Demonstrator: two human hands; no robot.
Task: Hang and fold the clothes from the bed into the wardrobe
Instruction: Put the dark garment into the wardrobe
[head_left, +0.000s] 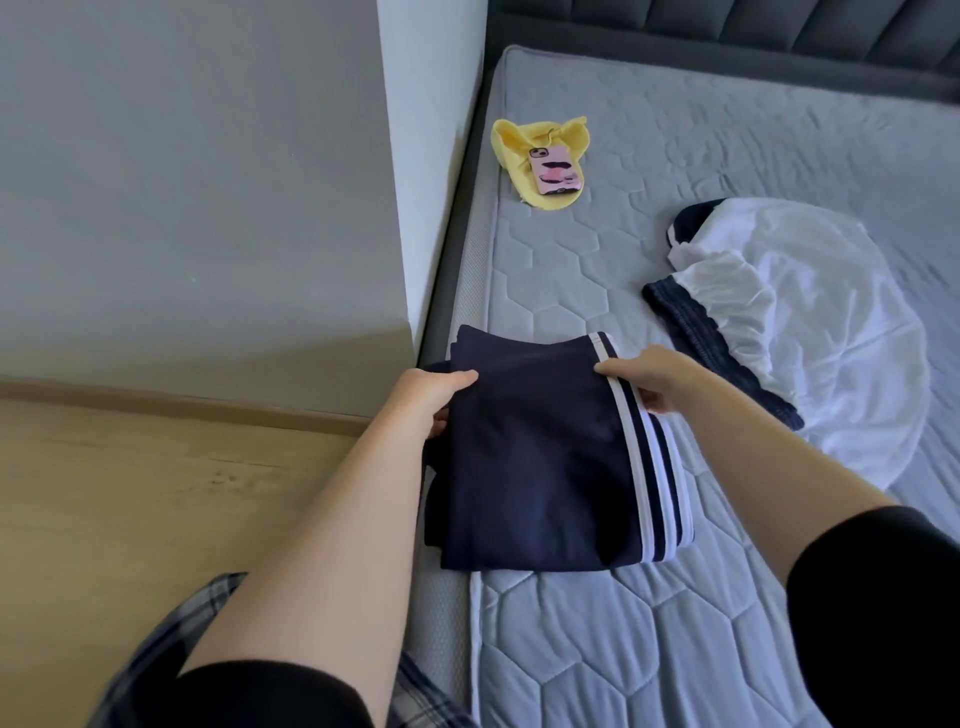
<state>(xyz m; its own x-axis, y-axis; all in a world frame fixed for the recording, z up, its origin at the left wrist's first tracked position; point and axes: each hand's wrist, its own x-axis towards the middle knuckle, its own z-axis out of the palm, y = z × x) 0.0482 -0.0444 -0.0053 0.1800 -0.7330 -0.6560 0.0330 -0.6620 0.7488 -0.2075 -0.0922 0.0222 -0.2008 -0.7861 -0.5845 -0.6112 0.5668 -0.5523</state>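
Both my hands grip the folded navy garment (535, 457) at the bed's (597, 649) left edge: left hand (426, 400) fingers pinching its left side, right hand (649, 382) fingers curled around the white-striped side. White garment (810, 332) lies just beside.

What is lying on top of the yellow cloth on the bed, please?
A pink phone lies on the yellow cloth, its camera end toward the headboard. It covers part of the cloth's middle. Whether anything lies under the cloth cannot be seen.
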